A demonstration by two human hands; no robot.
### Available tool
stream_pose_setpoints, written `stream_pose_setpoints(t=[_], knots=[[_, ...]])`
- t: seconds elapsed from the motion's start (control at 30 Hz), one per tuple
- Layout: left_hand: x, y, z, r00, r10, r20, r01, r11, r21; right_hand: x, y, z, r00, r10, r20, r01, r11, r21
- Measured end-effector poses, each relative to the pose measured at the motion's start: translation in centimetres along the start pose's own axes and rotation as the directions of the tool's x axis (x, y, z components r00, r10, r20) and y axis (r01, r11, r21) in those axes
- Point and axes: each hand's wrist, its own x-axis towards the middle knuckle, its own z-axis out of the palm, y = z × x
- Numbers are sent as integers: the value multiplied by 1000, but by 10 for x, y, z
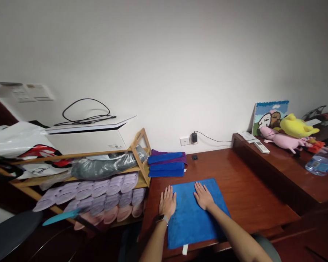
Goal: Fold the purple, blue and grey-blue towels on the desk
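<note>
- Head view, step: looks like smoothing a blue cloth (190, 214) flat on the table (251, 196); both palms down, nothing gripped.
- Left hand (167, 202): at the cloth's left edge, toward its far left corner, mostly over bare wood, thumb side at the cloth; fingers extended, mostly close together, little finger slightly apart, thumb out.
- Right hand (203, 196): flat on the cloth near its far edge; fingers straight, a bit spread, thumb out to the side, pinching nothing.
- Next move, my judgement: calls for even, light palm pressure toward the edges, or fingertips slipped under an edge if the cloth is to be folded. Dragging could skew it on the smooth wood.
- Cloth place: by the table's near edge, toward the near left corner; white tag (185, 249) sticks out along the cloth's near side.
- Cloth look: bright blue, soft-looking, roughly square, lying flat, faint darker patches. Can't tell if single layer or doubled.
- Also there: folded cloths (166, 170), blue and purple, stacked at the table's far left corner; raised shelf (292, 178) along the right edge with a bottle (321, 163) and stuffed toys (296, 126).
</note>
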Motion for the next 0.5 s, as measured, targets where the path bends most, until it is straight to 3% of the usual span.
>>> stream_pose_setpoints(t=[0.17,0.27,0.37,0.5], knots=[[1,-2,3,1000,-6,-7,6,1000,-18,-1,72,-12,971,238,-12,-238,970,-58],[0,0,5,1000,-6,-16,6,1000,0,-2,107,-18,958,287,-20,-287,956,-60],[-1,2,4,1000,-10,-13,10,1000,-2,-2,112,-22,957,290,-9,-290,955,-60],[2,6,-10,1000,-29,8,29,998,-49,-15,93,-25,955,295,-27,-296,954,-50]])
